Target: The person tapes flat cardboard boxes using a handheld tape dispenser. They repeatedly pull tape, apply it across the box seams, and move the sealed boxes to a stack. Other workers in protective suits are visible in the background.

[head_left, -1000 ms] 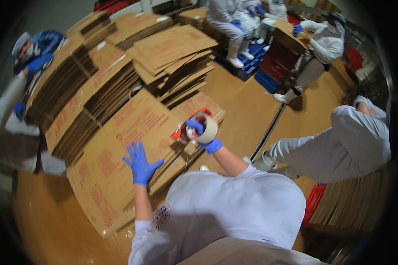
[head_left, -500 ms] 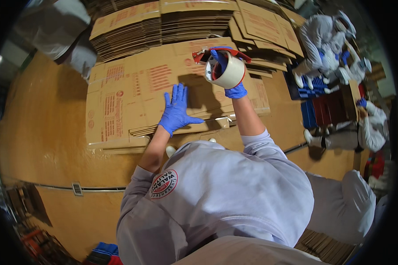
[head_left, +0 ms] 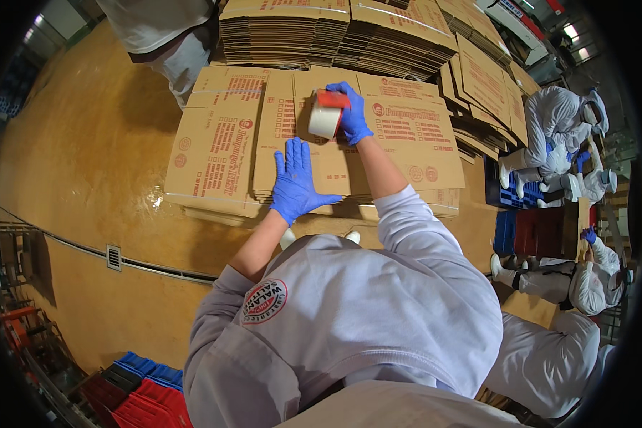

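Observation:
My left hand (head_left: 294, 187), in a blue glove, lies flat with its fingers spread on the near edge of a flattened cardboard box (head_left: 275, 146). This box rests on a low stack of flat cardboard with red print. My right hand (head_left: 351, 114), gloved in blue too, is closed round a red tape dispenser (head_left: 333, 99) that carries a wide roll of pale tape (head_left: 324, 120). The dispenser is at the middle of the box, just beyond my left fingertips. Whether the tape touches the cardboard is hidden.
Tall bundles of flat cardboard (head_left: 285, 39) stand behind the stack, with more leaning sheets (head_left: 481, 85) at the right. A person (head_left: 160, 36) stands at the far left. Several people work at the right beside blue and red crates (head_left: 537, 232). More crates (head_left: 150, 403) sit at the lower left.
My right hand has come down nearer and turned, bringing the tape dispenser low over the box. My left hand stays flat on the cardboard. The view has shifted.

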`<state>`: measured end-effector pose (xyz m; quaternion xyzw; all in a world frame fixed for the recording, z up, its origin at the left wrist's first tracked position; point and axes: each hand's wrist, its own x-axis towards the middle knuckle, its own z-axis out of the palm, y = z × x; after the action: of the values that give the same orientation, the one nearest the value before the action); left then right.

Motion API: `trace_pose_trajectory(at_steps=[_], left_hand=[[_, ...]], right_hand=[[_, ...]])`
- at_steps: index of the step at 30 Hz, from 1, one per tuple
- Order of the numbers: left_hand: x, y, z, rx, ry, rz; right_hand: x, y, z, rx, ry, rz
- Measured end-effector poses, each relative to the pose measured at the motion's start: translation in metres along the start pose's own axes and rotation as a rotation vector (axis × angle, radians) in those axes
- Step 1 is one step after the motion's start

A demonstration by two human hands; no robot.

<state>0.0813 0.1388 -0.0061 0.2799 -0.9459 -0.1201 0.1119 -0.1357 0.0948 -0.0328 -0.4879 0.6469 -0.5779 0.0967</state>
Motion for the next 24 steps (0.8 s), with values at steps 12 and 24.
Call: trace_pose_trajectory(at_steps=[12, 24], left_hand=[[0.000, -0.014, 0.032, 0.447, -0.043, 0.024], [0.135, -0.071, -0.002, -0.353, 0.080, 0.289]], right_hand=[[-0.122, -0.084, -0.013, -0.035, 0.016, 0.078], [-0.019, -0.072, -0.027, -0.427, -0.352, 0.488]])
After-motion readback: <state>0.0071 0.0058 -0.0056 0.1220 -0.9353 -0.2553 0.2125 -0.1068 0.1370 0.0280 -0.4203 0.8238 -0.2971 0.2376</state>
